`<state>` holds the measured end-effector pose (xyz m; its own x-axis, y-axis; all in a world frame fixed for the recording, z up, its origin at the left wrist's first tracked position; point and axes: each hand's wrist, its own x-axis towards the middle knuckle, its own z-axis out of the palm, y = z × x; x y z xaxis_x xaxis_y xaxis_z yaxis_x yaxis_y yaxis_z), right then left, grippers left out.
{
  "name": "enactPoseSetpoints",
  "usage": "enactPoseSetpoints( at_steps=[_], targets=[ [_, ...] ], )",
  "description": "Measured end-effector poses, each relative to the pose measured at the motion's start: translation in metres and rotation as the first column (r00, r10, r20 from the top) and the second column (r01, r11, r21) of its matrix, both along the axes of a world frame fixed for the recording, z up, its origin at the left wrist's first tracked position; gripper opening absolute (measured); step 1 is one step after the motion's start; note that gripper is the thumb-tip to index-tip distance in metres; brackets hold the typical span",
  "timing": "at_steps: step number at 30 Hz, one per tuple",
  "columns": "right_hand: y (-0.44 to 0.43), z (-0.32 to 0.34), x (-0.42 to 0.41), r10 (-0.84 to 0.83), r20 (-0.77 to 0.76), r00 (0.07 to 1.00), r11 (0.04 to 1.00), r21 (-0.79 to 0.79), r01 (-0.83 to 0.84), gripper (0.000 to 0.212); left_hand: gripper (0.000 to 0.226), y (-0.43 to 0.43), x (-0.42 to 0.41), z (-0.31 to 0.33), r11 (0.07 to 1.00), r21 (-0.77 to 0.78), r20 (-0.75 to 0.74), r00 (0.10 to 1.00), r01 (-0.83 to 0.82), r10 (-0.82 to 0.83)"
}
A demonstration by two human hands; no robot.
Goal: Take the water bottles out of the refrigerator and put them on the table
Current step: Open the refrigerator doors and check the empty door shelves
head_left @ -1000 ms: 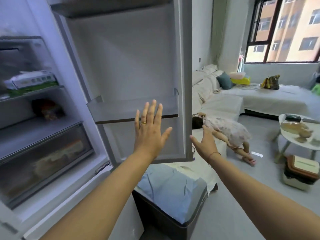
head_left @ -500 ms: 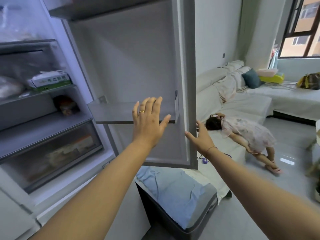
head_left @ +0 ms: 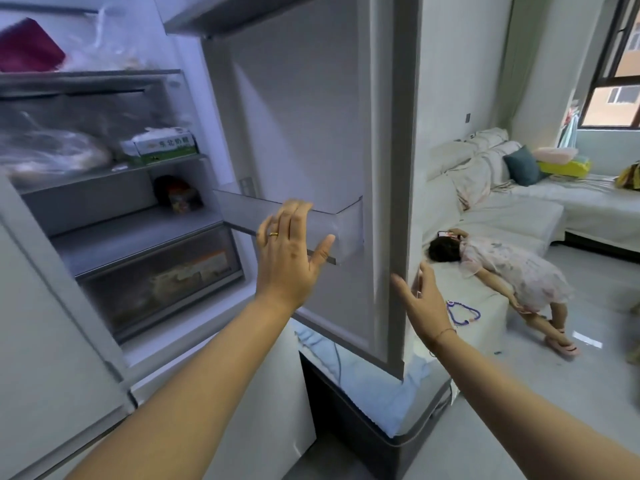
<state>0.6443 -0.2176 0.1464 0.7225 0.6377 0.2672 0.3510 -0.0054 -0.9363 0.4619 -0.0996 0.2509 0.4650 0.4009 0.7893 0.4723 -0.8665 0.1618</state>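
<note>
The refrigerator stands open on my left, its shelves holding bagged food, a green-and-white carton and a clear drawer. Its right door swings out in front of me. My left hand is spread open against the clear door bin, which looks empty. My right hand is open, fingers on the door's outer edge. No water bottle shows anywhere in view.
A dark bin with a blue cover sits on the floor below the door. A child leans over the pale sofa to the right. A window is at the far right.
The view has turned left and closer to the refrigerator, showing more shelves. Both hands have stayed at the door, the left one now over the door bin.
</note>
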Motion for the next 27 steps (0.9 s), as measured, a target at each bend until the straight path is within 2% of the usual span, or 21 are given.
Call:
enactPoseSetpoints(
  at_steps=[4, 6, 9, 12, 15, 19, 22, 27],
  targets=[
    [-0.009, -0.007, -0.071, -0.058, 0.049, 0.997, 0.997, 0.051, 0.056, 0.061, 0.065, 0.004, -0.054, -0.001, 0.996, -0.084, 0.049, 0.998, 0.032, -0.028],
    [-0.01, -0.008, -0.108, -0.047, 0.063, 0.997, 0.995, 0.095, 0.041, 0.053, 0.071, 0.005, -0.082, -0.001, 0.996, -0.089, 0.047, 0.999, -0.005, 0.009],
    [-0.004, -0.013, -0.158, -0.006, 0.092, 0.996, 0.991, 0.133, -0.006, 0.044, 0.074, 0.002, -0.12, 0.0, 0.999, -0.02, 0.049, 0.998, -0.037, 0.038],
    [0.009, -0.018, -0.199, 0.029, 0.144, 0.989, 0.994, 0.097, -0.043, 0.044, 0.076, -0.005, -0.151, 0.006, 0.998, 0.059, 0.022, 1.0, -0.018, 0.017],
    [0.03, -0.022, -0.229, 0.116, 0.166, 0.979, 0.993, -0.032, -0.112, 0.066, 0.079, -0.007, -0.174, 0.015, 0.998, 0.061, -0.016, 1.0, 0.027, -0.026],
    [0.07, -0.015, -0.264, 0.191, 0.241, 0.952, 0.973, -0.176, -0.151, 0.092, 0.082, 0.01, -0.204, 0.015, 0.987, -0.146, 0.035, 0.997, 0.074, -0.069],
    [0.103, -0.008, -0.292, 0.251, 0.342, 0.905, 0.956, -0.237, -0.176, 0.105, 0.087, 0.037, -0.233, 0.014, 0.988, -0.15, 0.017, 0.999, -0.026, 0.029],
    [0.154, -0.005, -0.331, 0.258, 0.393, 0.883, 0.947, -0.283, -0.151, 0.118, 0.097, 0.079, -0.266, 0.014, 0.947, -0.097, -0.106, 0.949, -0.307, 0.297]
  ],
)
